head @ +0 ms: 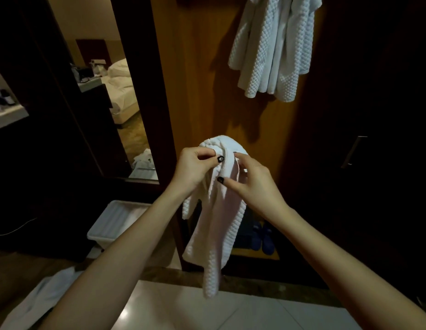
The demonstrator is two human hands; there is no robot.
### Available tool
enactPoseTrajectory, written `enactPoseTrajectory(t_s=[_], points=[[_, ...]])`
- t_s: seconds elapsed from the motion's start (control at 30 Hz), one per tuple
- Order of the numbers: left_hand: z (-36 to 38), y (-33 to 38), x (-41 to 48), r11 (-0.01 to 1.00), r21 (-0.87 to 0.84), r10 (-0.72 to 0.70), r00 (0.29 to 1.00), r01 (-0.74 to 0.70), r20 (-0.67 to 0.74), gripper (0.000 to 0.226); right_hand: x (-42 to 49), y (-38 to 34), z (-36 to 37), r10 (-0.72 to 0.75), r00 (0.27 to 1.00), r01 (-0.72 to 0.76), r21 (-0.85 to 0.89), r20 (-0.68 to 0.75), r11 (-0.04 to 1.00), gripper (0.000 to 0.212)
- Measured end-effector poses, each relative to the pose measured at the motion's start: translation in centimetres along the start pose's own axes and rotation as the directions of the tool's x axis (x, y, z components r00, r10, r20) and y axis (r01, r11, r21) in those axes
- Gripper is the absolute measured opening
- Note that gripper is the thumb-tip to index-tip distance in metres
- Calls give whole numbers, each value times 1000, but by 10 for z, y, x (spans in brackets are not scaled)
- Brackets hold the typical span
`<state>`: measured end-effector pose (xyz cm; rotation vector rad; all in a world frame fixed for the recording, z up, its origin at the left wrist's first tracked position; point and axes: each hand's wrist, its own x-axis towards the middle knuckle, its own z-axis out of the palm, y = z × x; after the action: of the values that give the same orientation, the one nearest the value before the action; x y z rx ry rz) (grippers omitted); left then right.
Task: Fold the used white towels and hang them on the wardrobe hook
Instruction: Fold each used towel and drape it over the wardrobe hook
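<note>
A white waffle-textured towel (219,225) hangs bunched in front of me, its tail reaching down toward the tiled floor. My left hand (195,166) pinches its top fold from the left. My right hand (252,179) grips the same bunched top from the right, fingers curled into the cloth. A second white towel (271,48) hangs higher up on the wooden wardrobe panel (197,79); its hook is out of the frame.
A tall mirror (112,96) on the left reflects a bed. A white plastic bin (116,220) stands on the floor below it, and white cloth (40,298) lies at bottom left. Blue shoes (262,236) sit in the wardrobe's base. A dark door with a metal handle (353,151) is at right.
</note>
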<state>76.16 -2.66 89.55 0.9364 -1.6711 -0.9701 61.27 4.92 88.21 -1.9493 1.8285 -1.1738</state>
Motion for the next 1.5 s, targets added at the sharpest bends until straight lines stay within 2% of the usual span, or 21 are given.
enactPoseTrajectory(t_s=[0.1,0.27,0.43,0.53,0.63,0.77,0.87,0.9,1.03,1.17,1.3,1.4,1.5], points=[[7,7,2,996,60,73,997,-72,-14,7,4,-4,3,-4,988,-8,-76,-152,997,51],[6,7,4,983,85,152,984,-160,90,16,10,-5,-4,-51,982,36,-82,-183,996,23],[7,3,5,987,50,139,975,-150,171,27,23,-5,-11,2,988,-6,-27,-154,1000,16],[6,1,4,959,156,204,958,-237,201,37,27,-4,-16,17,986,-17,5,-164,1000,16],[3,-2,2,929,222,250,945,-296,211,31,29,-6,-18,42,983,-34,46,-177,998,17],[8,-10,-5,966,195,150,984,-167,99,27,31,-7,-14,84,986,-69,106,-143,992,16],[13,-11,-13,983,158,97,995,-94,-11,48,30,-5,-7,99,984,-82,123,-147,989,13],[15,-11,-15,984,147,103,994,-98,-27,50,29,-4,-4,107,981,-86,135,-160,987,13],[20,-12,-17,980,149,143,987,-131,-68,32,29,-2,2,149,965,-102,215,-217,971,14],[22,-9,-19,989,58,137,988,-133,-75,45,27,-3,5,184,951,-111,282,-249,953,13],[16,-10,-14,984,-176,39,999,-36,19,41,28,-1,0,169,981,-136,292,-91,947,14],[10,-16,-12,953,-287,-75,994,96,84,32,30,4,-6,93,992,-122,443,87,888,24],[14,-19,-16,909,-377,-145,983,177,113,26,30,7,-1,65,990,-123,542,125,831,26]])
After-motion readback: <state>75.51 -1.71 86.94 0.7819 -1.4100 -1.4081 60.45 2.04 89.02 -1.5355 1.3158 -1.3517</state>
